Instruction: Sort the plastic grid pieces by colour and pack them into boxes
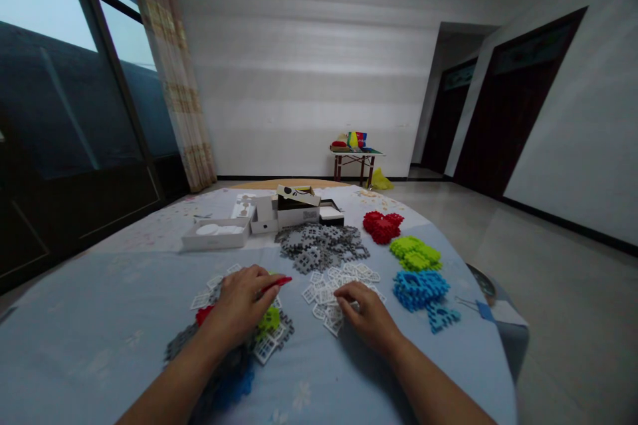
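- Your left hand is gripping a red piece between thumb and fingers, its free end pointing right, presumably so that an edge is staying exposed.
- Your right hand is resting at the right edge of the white lattice pieces; whether its curled fingers are pinching one, the view is not showing.
- Beneath your left hand and forearm, a mixed pile of coloured plastic pieces is lying partly hidden.
- Grey toothed pieces are lying beyond the white ones, while a red stack, a lime-green stack and a blue stack are lining the right of the desk; this grouping is likely making each colour easy to find.
- White boxes are standing behind, apparently out of your reaching path.
- Both forearms are angling inward from the near side, palms facing mostly down.
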Demonstrator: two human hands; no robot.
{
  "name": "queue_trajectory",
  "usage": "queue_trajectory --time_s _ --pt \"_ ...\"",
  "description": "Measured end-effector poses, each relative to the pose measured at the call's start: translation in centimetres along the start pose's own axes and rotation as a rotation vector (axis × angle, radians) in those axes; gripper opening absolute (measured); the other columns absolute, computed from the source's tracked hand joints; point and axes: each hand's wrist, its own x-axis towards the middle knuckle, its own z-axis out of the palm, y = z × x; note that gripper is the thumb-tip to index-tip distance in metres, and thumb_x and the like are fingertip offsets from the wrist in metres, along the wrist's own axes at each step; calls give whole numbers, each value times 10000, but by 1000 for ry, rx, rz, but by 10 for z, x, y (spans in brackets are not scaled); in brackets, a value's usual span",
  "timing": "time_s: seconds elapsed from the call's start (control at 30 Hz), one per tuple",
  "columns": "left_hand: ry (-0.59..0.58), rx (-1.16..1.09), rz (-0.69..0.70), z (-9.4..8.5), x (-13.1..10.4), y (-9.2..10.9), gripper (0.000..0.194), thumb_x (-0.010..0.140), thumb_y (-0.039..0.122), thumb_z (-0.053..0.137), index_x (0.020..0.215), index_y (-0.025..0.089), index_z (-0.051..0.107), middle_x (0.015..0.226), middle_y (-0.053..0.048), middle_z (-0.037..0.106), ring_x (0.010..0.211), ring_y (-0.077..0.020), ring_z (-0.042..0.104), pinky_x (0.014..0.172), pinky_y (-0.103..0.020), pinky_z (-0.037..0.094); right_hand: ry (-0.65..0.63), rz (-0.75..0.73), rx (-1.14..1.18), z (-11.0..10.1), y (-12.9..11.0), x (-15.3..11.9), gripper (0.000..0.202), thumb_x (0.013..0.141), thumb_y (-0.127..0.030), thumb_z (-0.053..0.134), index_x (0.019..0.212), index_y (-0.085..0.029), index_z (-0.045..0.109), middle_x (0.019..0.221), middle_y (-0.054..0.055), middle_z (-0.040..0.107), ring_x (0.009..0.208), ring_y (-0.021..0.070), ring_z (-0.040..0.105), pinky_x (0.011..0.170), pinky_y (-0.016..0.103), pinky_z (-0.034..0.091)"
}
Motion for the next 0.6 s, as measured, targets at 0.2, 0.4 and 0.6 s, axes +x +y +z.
queue_trajectory --time_s 0.2,0.4,0.6 --pt "189 -680 -250 -24 0 11 412 687 472 599 979 192 678 887 -58 711 820 -218 631 774 -322 476 -10 -48 0 3 -8 -1 166 810 -169 492 913 -181 622 857 66 623 826 168 568 761 300 446" --pt "233 -992 -457 -24 1 4 453 598 427 705 964 164 660 794 -40 725 697 -168 648 690 -265 504 -15 -47 20 8 -15 -2 163 822 -201 487 899 -178 628 849 70 629 816 169 570 751 304 447" --pt "239 -1156 -537 -17 3 -1 388 591 362 724 917 163 654 737 -21 716 664 -124 642 659 -213 502 -61 147 270 28 -44 15 223 796 -301 545 962 -175 623 884 64 656 787 169 596 716 307 465"
